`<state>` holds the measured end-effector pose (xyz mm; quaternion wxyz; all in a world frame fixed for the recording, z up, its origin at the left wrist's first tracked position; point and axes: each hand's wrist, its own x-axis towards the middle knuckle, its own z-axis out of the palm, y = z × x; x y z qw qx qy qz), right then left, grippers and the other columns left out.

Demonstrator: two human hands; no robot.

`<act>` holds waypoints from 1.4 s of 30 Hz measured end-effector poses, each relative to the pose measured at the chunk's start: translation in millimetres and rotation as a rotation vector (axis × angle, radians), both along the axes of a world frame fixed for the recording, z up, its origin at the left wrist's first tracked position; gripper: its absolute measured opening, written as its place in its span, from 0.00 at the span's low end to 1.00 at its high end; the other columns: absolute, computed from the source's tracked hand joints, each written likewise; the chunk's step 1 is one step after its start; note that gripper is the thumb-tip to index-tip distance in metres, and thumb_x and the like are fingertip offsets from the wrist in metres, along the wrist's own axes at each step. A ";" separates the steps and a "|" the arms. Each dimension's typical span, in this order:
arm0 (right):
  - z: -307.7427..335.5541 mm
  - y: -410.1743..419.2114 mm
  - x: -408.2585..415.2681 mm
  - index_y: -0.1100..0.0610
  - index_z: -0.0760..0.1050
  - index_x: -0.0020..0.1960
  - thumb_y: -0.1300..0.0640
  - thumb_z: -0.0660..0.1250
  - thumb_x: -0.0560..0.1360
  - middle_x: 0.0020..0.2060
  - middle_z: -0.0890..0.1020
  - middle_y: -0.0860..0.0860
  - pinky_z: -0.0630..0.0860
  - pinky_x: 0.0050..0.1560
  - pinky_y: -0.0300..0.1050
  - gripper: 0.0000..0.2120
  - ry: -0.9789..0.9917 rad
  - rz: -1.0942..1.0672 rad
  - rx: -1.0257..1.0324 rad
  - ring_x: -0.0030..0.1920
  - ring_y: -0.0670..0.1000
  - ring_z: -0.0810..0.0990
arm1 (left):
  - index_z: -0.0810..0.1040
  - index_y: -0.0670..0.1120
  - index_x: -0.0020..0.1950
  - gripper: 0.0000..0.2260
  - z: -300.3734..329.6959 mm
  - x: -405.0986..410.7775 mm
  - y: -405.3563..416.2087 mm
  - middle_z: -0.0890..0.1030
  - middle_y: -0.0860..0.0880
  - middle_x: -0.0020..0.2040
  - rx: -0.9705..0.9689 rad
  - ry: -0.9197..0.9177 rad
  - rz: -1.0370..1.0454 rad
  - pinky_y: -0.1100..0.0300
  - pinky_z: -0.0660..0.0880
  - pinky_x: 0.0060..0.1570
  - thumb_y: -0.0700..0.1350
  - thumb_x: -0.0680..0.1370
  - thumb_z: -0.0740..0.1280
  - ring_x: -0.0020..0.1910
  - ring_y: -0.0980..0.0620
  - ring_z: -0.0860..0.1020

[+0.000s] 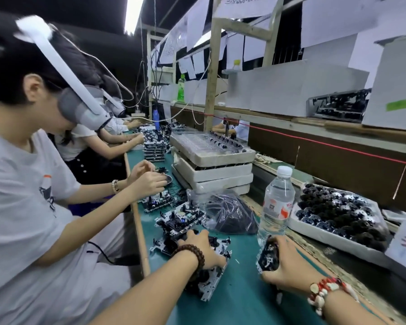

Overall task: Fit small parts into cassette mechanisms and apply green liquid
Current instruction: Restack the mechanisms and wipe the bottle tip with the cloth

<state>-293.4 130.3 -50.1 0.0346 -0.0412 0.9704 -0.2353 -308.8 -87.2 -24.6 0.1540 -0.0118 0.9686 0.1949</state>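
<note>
Several cassette mechanisms lie in a row on the green bench mat (242,292). My left hand (203,248) rests on top of one cassette mechanism (220,245) near the bench's front edge, fingers spread over it. My right hand (288,263) grips another cassette mechanism (267,254), held upright on its edge just above the mat. A further mechanism (181,218) lies beyond my left hand. No green liquid applicator shows near my hands.
A clear water bottle (277,202) stands right behind my right hand. A plastic bag of dark parts (230,214) lies beside it. A white tray of black wheels (338,214) sits right. Stacked foam trays (211,165) stand further back. Another person's hands (148,179) work at left.
</note>
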 end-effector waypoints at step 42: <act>15.7 49.2 79.7 0.56 0.66 0.32 0.47 0.56 0.80 0.28 0.69 0.50 0.64 0.33 0.41 0.21 0.037 -0.521 -0.296 0.29 0.47 0.68 | 0.66 0.51 0.63 0.24 10.2 29.7 82.6 0.66 0.42 0.66 0.715 -0.526 0.130 0.36 0.75 0.36 0.56 0.72 0.70 0.68 0.38 0.61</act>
